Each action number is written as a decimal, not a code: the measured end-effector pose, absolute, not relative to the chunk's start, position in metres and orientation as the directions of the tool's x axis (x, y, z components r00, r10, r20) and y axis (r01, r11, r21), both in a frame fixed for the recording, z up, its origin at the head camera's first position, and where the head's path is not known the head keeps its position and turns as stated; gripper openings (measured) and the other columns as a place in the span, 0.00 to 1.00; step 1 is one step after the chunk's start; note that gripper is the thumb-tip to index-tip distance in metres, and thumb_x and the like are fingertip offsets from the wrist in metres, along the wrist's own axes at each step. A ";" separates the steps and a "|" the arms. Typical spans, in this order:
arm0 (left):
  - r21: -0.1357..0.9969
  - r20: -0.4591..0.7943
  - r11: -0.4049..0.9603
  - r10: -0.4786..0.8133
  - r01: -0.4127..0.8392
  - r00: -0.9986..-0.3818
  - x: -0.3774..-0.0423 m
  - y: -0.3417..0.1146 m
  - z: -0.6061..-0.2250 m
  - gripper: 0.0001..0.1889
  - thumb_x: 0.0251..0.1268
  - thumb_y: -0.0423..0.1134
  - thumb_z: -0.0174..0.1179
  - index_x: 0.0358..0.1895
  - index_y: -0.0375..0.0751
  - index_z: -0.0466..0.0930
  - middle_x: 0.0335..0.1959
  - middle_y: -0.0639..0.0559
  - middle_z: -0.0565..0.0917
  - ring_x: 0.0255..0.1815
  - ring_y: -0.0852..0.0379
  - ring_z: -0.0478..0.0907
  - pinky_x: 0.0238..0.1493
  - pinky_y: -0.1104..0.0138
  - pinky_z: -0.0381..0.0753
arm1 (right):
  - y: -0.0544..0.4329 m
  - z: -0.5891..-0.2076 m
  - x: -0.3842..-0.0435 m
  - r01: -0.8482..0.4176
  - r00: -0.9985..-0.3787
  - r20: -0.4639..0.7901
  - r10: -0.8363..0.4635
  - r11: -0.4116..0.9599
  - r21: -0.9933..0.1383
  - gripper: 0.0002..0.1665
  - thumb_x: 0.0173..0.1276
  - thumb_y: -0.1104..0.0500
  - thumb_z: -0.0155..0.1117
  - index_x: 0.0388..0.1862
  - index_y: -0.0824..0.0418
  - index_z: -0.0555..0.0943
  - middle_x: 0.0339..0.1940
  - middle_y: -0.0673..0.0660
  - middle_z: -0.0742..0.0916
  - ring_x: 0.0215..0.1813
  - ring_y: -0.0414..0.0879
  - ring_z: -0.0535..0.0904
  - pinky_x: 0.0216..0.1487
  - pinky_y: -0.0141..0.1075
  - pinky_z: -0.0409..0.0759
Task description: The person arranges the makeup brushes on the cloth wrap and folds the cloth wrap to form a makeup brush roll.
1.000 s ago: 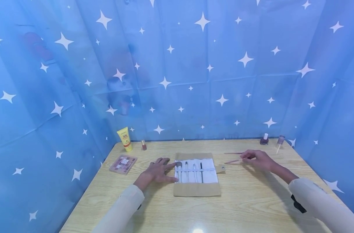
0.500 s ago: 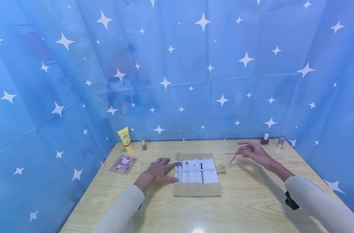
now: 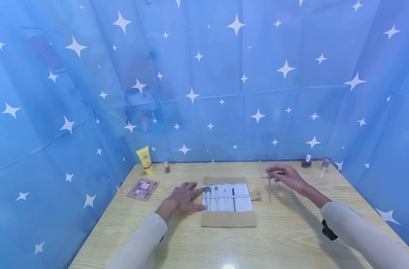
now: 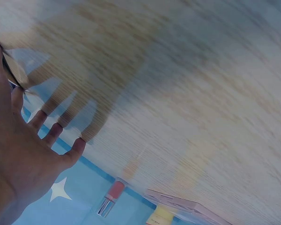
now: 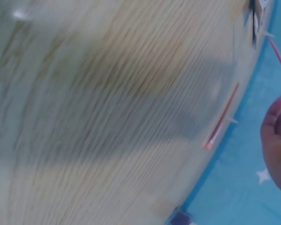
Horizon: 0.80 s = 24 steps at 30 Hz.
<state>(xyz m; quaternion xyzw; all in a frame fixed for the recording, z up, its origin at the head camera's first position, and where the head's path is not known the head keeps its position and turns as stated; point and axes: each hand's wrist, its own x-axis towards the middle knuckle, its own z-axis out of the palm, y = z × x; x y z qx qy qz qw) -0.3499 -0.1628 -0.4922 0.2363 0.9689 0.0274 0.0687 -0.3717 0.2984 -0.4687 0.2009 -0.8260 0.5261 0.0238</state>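
Brush roll [image 3: 228, 203]: open flat at the middle of the table [image 3: 285, 239], four brushes inside.
Left hand [image 3: 184, 198]: fingers spread flat, resting on the roll's left edge.
Right hand [image 3: 286, 176]: raised right of the roll, pinching a thin pink brush [image 3: 269, 182] that hangs down.
Second pink stick [image 3: 266, 177]: lying on the table right of the roll.
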 end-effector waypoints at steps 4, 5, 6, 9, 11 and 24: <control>0.081 -0.116 0.884 0.467 0.460 -0.877 -0.350 -0.163 -0.492 0.47 0.62 0.81 0.51 0.82 0.67 0.59 0.83 0.47 0.58 0.83 0.41 0.53 0.75 0.40 0.62 | 0.290 -0.470 -0.375 -0.360 -0.917 0.244 -0.317 0.387 -0.849 0.22 0.80 0.61 0.61 0.65 0.73 0.78 0.59 0.72 0.84 0.51 0.43 0.88 0.48 0.46 0.88; 0.080 -0.118 0.885 0.466 0.459 -0.877 -0.350 -0.163 -0.492 0.47 0.61 0.82 0.51 0.82 0.68 0.59 0.83 0.47 0.58 0.83 0.41 0.53 0.75 0.40 0.62 | 0.287 -0.470 -0.375 -0.352 -0.920 0.236 -0.314 0.389 -0.851 0.22 0.80 0.60 0.61 0.66 0.72 0.79 0.60 0.72 0.85 0.51 0.44 0.88 0.48 0.46 0.88; 0.082 -0.120 0.885 0.466 0.459 -0.877 -0.349 -0.163 -0.492 0.47 0.61 0.82 0.50 0.82 0.68 0.59 0.83 0.47 0.58 0.83 0.41 0.52 0.75 0.40 0.61 | 0.285 -0.470 -0.376 -0.351 -0.919 0.232 -0.317 0.394 -0.850 0.22 0.80 0.60 0.61 0.66 0.72 0.79 0.60 0.72 0.85 0.52 0.46 0.88 0.48 0.46 0.88; 0.091 -0.123 0.885 0.465 0.456 -0.877 -0.349 -0.163 -0.492 0.47 0.61 0.82 0.50 0.82 0.68 0.59 0.83 0.47 0.57 0.83 0.41 0.52 0.76 0.40 0.61 | 0.276 -0.469 -0.379 -0.338 -0.923 0.219 -0.317 0.393 -0.855 0.22 0.80 0.59 0.61 0.67 0.70 0.79 0.61 0.72 0.84 0.51 0.50 0.89 0.48 0.45 0.87; 0.092 -0.125 0.885 0.465 0.456 -0.876 -0.349 -0.163 -0.492 0.48 0.61 0.82 0.50 0.82 0.68 0.58 0.83 0.46 0.57 0.83 0.41 0.52 0.76 0.40 0.61 | 0.270 -0.467 -0.380 -0.334 -0.923 0.211 -0.323 0.397 -0.855 0.23 0.80 0.59 0.61 0.68 0.69 0.78 0.63 0.73 0.83 0.52 0.51 0.89 0.49 0.47 0.87; 0.105 -0.122 0.885 0.464 0.454 -0.877 -0.349 -0.163 -0.490 0.48 0.61 0.82 0.52 0.82 0.67 0.58 0.83 0.46 0.57 0.83 0.40 0.52 0.76 0.40 0.60 | 0.230 -0.468 -0.395 -0.350 -0.905 0.212 -0.368 0.365 -0.863 0.23 0.79 0.60 0.63 0.67 0.70 0.78 0.64 0.72 0.82 0.53 0.59 0.87 0.54 0.57 0.84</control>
